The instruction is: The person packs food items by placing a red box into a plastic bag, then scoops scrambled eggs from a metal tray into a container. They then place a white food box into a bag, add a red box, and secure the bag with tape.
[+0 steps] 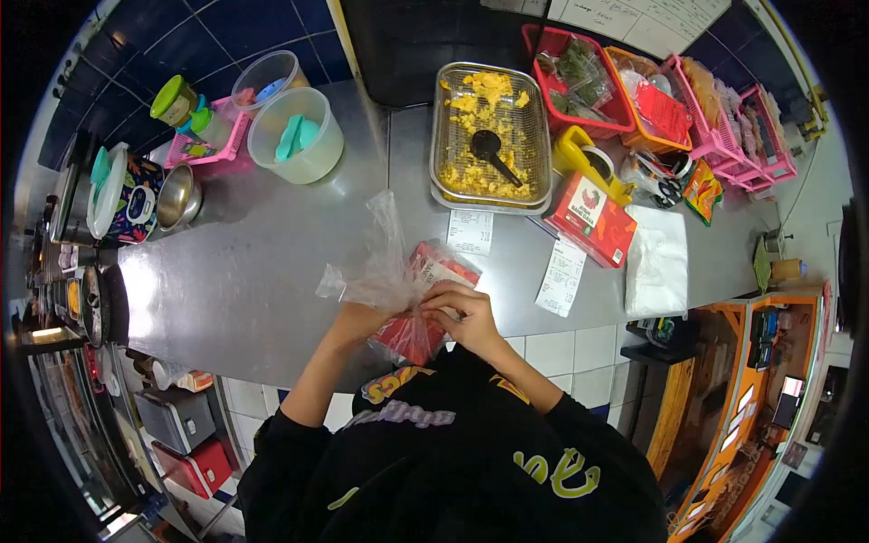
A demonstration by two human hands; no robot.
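Observation:
Near the front edge of the steel counter [235,299], a red box [409,338] sits inside a clear plastic bag [385,258]. The bag's gathered top stands up and flares to the left. My left hand [364,319] is at the bag's neck, its fingers mostly hidden behind the plastic. My right hand [463,312] pinches the bag's neck from the right, its fingers bent together over the box. Just beyond the box lies a paper receipt [470,233].
Behind are a steel tray [491,201] of yellow food with a black scoop [493,149], a red basket [625,107] and an orange basket [674,140]. To the right are another red box [593,217], a receipt [561,276] and white sheets [656,262]. Clear tubs [272,149] stand back left.

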